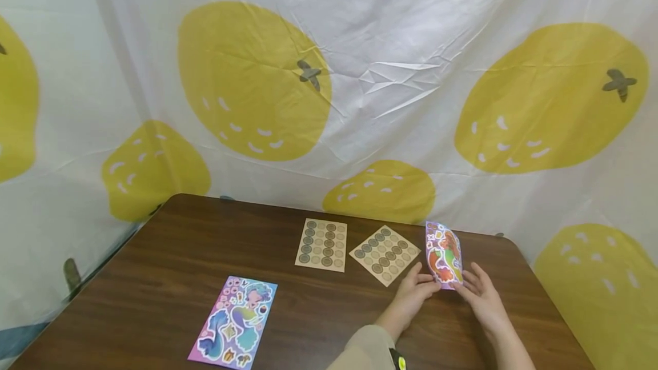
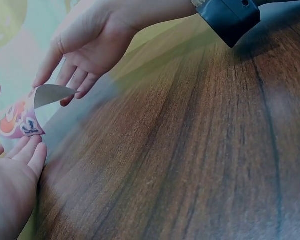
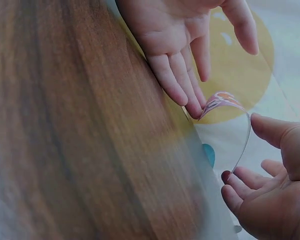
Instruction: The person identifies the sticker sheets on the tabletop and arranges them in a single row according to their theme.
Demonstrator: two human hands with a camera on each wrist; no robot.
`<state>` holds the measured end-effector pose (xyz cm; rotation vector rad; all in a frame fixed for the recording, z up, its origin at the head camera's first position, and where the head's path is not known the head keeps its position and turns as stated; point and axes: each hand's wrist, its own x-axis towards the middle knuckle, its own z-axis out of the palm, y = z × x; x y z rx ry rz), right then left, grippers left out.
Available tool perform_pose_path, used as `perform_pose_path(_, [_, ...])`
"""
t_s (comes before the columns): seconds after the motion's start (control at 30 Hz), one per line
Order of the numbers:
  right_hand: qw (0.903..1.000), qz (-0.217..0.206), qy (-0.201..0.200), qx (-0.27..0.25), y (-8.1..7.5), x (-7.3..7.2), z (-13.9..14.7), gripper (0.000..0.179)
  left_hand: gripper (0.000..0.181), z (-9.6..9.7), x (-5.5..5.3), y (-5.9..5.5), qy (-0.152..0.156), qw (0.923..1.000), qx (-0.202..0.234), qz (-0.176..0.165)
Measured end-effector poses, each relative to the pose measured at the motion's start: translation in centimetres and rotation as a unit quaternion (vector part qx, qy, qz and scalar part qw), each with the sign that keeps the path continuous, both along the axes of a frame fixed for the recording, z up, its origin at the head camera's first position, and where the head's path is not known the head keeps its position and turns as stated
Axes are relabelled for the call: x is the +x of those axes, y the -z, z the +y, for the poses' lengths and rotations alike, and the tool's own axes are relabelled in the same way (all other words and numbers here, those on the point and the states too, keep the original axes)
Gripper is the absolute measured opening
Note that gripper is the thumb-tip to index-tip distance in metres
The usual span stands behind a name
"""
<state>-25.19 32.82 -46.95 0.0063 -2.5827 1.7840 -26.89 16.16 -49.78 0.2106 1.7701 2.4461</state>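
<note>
A purple sticker sheet [image 1: 444, 253] with a red-haired mermaid stands upright and bowed between both hands at the table's right. In the head view my left hand [image 1: 410, 297] is at its lower left corner. The right wrist view shows the left fingers [image 3: 177, 82] straight, touching the sheet's edge, with the thumb apart. My right hand [image 1: 483, 301] holds the sheet at its lower right, thumb on one edge and fingertips on another, so the sheet curves between them. In the left wrist view the curled sheet [image 2: 15, 117] shows its plain back.
Two beige sheets of round stickers, one straight [image 1: 321, 244] and one turned askew [image 1: 385, 254], lie left of the hands. Another mermaid sticker sheet [image 1: 233, 323], blue and pink, lies at the front left. A lemon-print cloth [image 1: 360, 107] hangs behind the brown table [image 1: 169, 278].
</note>
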Motion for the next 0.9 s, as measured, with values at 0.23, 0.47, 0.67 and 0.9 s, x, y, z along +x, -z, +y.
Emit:
perform_pose_path(0.23, [0.9999, 0.01, 0.01, 0.008, -0.13, 0.24, 0.03, 0.094, 0.071, 0.06, 0.01, -0.06, -0.015, 0.9992, -0.037, 0.006])
perform_pose_path(0.47, [0.9993, 0.018, 0.031, 0.012, -0.31, 0.39, -0.23, 0.095, 0.069, -0.14, -0.17, -0.24, -0.03, 0.9969, -0.068, 0.025])
perform_pose_path(0.67, [0.9985, 0.035, 0.039, 0.018, -0.69, 0.67, -0.61, 0.094, 0.069, -0.37, -0.43, -0.2, -0.044, 0.9937, -0.092, 0.046])
perform_pose_path(0.9, [0.9975, 0.042, 0.047, 0.031, -0.98, 1.02, -0.82, 0.095, 0.065, -0.82, -0.59, -0.14, -0.058, 0.9889, -0.126, 0.052])
